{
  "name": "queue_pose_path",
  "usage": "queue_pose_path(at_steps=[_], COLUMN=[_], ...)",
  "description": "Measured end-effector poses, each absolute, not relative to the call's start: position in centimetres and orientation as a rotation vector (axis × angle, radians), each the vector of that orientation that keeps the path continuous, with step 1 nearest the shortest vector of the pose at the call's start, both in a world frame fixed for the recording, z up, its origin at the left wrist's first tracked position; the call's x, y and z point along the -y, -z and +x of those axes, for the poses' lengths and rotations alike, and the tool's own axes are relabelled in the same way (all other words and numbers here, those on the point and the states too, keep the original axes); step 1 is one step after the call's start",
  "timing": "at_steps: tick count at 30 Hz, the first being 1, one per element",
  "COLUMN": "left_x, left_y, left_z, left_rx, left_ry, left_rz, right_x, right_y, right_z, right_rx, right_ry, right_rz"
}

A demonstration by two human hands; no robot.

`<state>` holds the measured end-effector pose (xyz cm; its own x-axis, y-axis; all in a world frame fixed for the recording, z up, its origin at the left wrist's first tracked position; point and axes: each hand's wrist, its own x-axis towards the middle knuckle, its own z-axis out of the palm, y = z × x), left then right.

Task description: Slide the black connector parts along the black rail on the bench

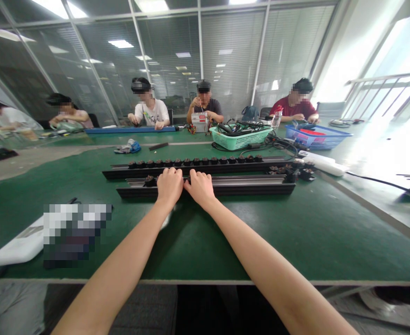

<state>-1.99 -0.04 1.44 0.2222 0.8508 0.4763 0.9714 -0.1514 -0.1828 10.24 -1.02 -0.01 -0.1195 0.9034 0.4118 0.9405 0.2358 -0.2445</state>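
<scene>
Side by side, my left hand (pixel 170 186) and my right hand (pixel 200 187) are closed over the middle of the nearer black rail (pixel 253 190), knuckles up and thumbs almost touching. A bit of a dark part shows between them, but most of it is hidden under the fingers. Left of my left hand, one small black fitting (pixel 150 181) sits in the channel of this rail. Just behind lies a second black rail (pixel 205 170), with a row of several such fittings along it. Loose black fittings (pixel 306 172) are heaped at the right ends of the rails.
A green basket of cables (pixel 239 139) and a blue basket (pixel 318 139) stand behind. White power strips (pixel 323 164) lie to the right. At left are a white device (pixel 23 242) and a blurred dark object (pixel 75 242). Several people work across the green table (pixel 295 242).
</scene>
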Motion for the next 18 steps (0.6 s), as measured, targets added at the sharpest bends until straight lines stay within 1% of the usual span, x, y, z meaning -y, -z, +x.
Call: queue_pose_path(at_steps=[18], left_x=[-0.02], left_y=[-1.35], left_z=[-2.05], left_rx=[1.642], left_ry=[0.390], left_rz=[-2.046], right_x=[1.05], right_y=[0.52], right_z=[10.27], right_rx=[2.010], right_ry=[0.152], right_rz=[-1.673])
